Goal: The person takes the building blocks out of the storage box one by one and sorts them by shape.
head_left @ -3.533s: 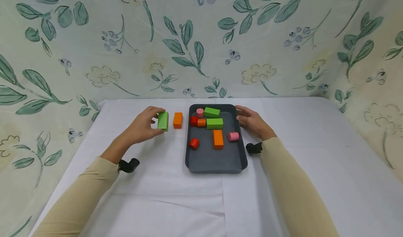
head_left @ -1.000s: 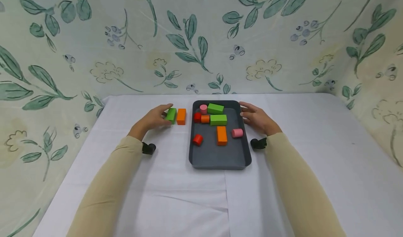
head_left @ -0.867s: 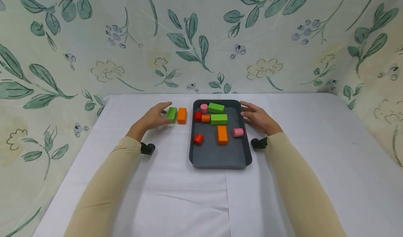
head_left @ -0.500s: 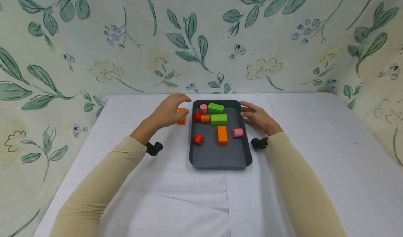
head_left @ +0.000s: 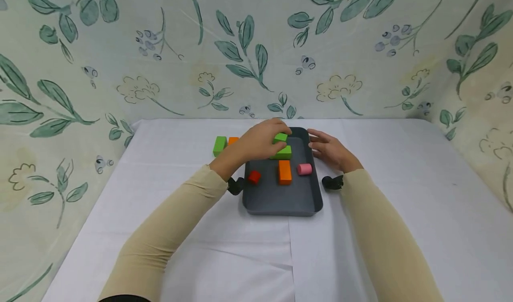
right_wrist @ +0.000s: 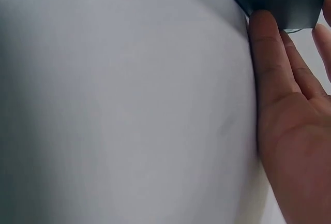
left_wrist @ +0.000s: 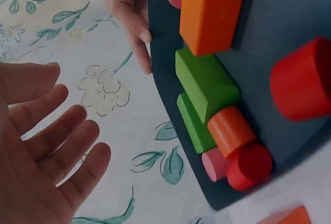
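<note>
Green block on cloth (head_left: pixel 219 145): stands on the white tablecloth (head_left: pixel 401 195), well to the left of the left hand and outside the tray.

Orange block on cloth (head_left: pixel 233 140): just right of that green block, at the left hand's wrist side; partly hidden by the hand in the head view.

Left hand (head_left: pixel 256 142): reaches over the tray's far left part. In the left wrist view (left_wrist: pixel 41 146) the palm is open and the fingers spread straight, holding nothing. It hovers above the blocks; whether a fingertip touches one in the head view cannot be told.

Green blocks in tray (left_wrist: pixel 204 84): two lie side by side just under and ahead of the left fingertips; the head view shows their right ends (head_left: pixel 282 152) past the knuckles.

Small cylinders (left_wrist: pixel 231 131): an orange one, a pink one and a red one clustered against the green blocks, beneath the left hand.

Red cylinder (head_left: pixel 254 177): on the tray floor, near the left wrist, on the near side.

Orange block in tray (head_left: pixel 285 172): lies nearer the person than the green pair, between the two hands.

Pink cylinder (head_left: pixel 304 169): on its side, just right of the orange block, near the right hand.

Tray (head_left: pixel 280 202): dark, between both forearms.

Right hand (head_left: pixel 330 150): fingers straight, resting against the tray's right rim; the right wrist view shows a fingertip (right_wrist: pixel 264 25) touching the tray edge, gripping nothing.
</note>
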A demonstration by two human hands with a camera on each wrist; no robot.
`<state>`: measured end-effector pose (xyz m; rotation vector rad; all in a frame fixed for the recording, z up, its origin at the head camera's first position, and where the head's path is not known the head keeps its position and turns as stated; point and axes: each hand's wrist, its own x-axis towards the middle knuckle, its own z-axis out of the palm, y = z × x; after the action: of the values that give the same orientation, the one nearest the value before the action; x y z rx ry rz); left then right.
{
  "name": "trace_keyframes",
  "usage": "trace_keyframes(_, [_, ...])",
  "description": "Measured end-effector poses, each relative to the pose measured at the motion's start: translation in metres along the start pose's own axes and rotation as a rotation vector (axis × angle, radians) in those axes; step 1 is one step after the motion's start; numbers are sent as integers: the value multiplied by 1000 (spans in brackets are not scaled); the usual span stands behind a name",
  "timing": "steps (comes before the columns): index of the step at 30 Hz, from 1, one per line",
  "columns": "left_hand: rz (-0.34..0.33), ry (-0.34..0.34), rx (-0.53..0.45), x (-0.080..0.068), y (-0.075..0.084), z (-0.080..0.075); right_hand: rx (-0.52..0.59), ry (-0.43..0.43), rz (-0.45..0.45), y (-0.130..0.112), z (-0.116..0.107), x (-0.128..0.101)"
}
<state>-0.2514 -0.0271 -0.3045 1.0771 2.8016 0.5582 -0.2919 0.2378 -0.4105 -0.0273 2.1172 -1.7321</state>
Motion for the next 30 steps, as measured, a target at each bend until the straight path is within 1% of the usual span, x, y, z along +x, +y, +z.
trace_keyframes(5, [-51,-50,-57,9,-5,25,-7,-12,-13,0,4,4])
trace_keyframes(9, [-79,-127,-88,11,-8,39,-28,0,-10,0,5,5])
trace_keyframes(11, [-86,-165,-79,11,-9,42,-34,7,-10,0,4,5])
trace_keyframes(14, [-119,-215,-55,12,-10,46,-23,6,-17,0,3,3])
trace_keyframes(17, [-159,-240,-24,12,-9,50,-10,11,-17,0,2,3])
trace_keyframes(19, [-171,-250,0,13,-8,53,-10,14,-19,-1,2,2])
trace_keyframes(22, [-178,-271,27,14,-7,56,-1,20,-17,-1,2,-1])
trace_keyframes(24, [-185,-298,44,14,-7,59,1,15,-19,-1,2,-2])
trace_keyframes(27, [-192,-336,47,15,-6,62,0,16,-17,-1,2,-2])
trace_keyframes(30, [-179,-358,42,16,-6,64,-11,20,-14,0,2,-2])
